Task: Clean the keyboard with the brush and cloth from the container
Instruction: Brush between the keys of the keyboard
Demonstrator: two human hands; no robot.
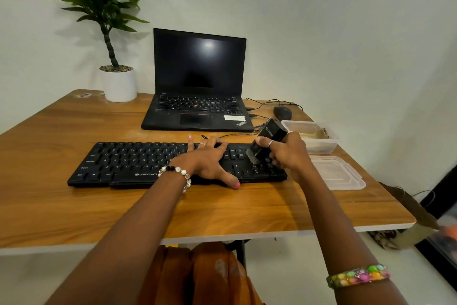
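Soft, even light is filling the room from overhead, and a pale round glare is sitting on the dark laptop screen (199,62). The plant (99,5) is throwing a faint shadow onto the wall behind it. The wide lens is bowing the bench (74,205) edges outward. The far lower right corner is smearing into blur, while the centre is staying fairly crisp.

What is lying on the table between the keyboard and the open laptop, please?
In the head view, a thin black cable runs across bare wooden table between the keyboard and the laptop; nothing else lies there.
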